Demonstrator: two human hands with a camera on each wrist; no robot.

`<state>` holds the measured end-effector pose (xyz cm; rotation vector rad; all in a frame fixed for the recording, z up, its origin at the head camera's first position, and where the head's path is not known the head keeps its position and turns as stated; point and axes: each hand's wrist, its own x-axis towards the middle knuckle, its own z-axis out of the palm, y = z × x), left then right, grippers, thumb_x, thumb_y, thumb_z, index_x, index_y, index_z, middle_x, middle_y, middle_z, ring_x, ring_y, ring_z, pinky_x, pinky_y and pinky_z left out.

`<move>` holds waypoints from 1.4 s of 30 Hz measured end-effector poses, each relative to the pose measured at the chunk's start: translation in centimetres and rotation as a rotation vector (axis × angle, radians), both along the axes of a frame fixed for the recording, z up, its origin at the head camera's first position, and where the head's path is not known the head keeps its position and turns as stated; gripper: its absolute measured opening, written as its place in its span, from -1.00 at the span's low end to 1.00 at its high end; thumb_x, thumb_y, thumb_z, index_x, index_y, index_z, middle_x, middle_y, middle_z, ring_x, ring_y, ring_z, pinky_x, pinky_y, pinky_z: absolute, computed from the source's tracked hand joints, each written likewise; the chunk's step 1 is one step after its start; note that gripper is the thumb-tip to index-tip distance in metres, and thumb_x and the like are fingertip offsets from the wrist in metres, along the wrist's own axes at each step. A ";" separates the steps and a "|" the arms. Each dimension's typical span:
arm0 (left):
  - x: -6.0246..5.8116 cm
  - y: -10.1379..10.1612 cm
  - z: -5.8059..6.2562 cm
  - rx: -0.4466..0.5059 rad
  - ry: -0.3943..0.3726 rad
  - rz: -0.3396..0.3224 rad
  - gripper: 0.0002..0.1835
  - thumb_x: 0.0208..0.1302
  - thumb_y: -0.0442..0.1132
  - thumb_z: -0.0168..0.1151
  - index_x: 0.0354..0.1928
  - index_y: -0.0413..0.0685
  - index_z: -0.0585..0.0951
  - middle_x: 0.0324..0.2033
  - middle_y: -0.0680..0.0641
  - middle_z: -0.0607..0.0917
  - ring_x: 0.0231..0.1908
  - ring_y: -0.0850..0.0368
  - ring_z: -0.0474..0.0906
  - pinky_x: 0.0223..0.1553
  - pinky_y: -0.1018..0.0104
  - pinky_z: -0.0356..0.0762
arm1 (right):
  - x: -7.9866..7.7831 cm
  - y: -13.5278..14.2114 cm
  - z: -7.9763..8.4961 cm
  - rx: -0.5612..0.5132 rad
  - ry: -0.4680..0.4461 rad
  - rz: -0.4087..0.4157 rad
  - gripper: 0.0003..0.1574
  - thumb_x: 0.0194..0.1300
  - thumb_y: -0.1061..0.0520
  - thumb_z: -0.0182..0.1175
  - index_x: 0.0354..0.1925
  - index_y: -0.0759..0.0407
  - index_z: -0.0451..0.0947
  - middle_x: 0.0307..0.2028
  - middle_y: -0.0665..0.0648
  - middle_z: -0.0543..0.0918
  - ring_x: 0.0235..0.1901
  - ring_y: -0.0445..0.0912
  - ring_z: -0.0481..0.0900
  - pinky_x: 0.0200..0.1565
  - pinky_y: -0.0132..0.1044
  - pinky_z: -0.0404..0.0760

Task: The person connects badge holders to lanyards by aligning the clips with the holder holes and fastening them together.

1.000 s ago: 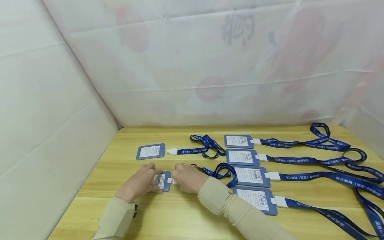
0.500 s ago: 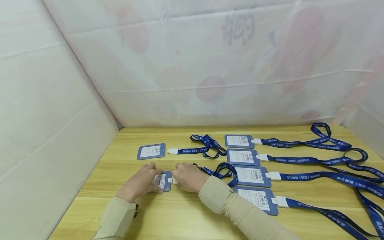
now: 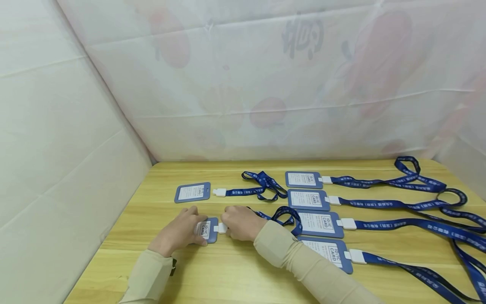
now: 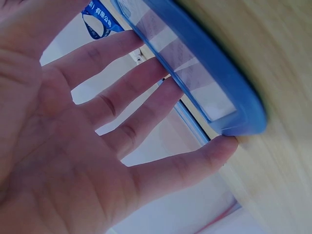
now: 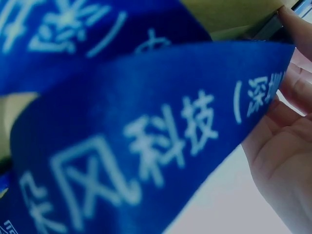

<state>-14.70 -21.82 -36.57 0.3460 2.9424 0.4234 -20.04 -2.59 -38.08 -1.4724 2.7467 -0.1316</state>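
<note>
A blue badge holder (image 3: 212, 231) with a white ID/IC card lies at the front left of the table. My left hand (image 3: 181, 230) holds it across its width, thumb on the near edge and fingers on the far edge. In the left wrist view the fingers touch the rim of the badge holder (image 4: 195, 63). A white clip (image 3: 222, 228) meets the holder's right end; whether it is latched, I cannot tell. My right hand (image 3: 240, 223) grips the lanyard at this clip, its fingertips partly hidden. The blue lanyard (image 5: 146, 136) fills much of the right wrist view.
Behind my hands, a second badge holder (image 3: 192, 192) lies apart from its white-clipped lanyard (image 3: 243, 192). To the right, several badge holders (image 3: 303, 179) with lanyards (image 3: 387, 204) attached lie in a column. A fabric wall (image 3: 243, 84) rises behind the wooden table (image 3: 212, 278).
My right hand has shifted very slightly to the right, so more of the white clip shows. The left hand keeps its hold on the badge holder.
</note>
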 end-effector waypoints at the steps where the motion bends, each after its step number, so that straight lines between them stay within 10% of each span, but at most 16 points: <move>1: 0.0 0.0 0.0 0.002 -0.001 0.004 -0.31 -0.13 -0.20 0.65 0.11 -0.34 0.66 -0.23 -0.04 0.48 -0.22 0.04 0.34 -0.14 0.12 0.51 | 0.0 0.0 0.0 -0.001 -0.003 0.002 -0.79 0.22 0.18 0.46 -0.18 0.21 0.70 -0.33 0.07 0.62 -0.44 -0.22 0.47 -0.33 -0.50 0.55; 20: -0.5 0.2 1.3 -0.081 -0.051 -0.018 -0.30 0.01 -0.01 0.59 0.16 -0.24 0.65 -0.20 -0.06 0.54 -0.23 0.09 0.43 -0.06 0.04 0.61 | -0.5 0.1 0.5 0.032 -0.019 -0.002 -0.81 0.21 0.13 0.47 -0.25 0.20 0.70 -0.38 0.04 0.62 -0.50 -0.23 0.42 -0.38 -0.49 0.52; 42: -2.7 -1.2 2.1 -0.015 0.155 -0.062 -0.65 0.35 -0.20 0.37 0.06 -0.29 0.69 -0.05 -0.22 0.67 -0.07 -0.09 0.63 0.02 0.00 0.63 | -1.7 0.3 2.6 -0.131 -0.107 0.019 -0.83 0.29 0.14 0.42 -0.24 0.25 0.73 -0.37 0.05 0.69 -0.42 -0.19 0.54 -0.32 -0.46 0.56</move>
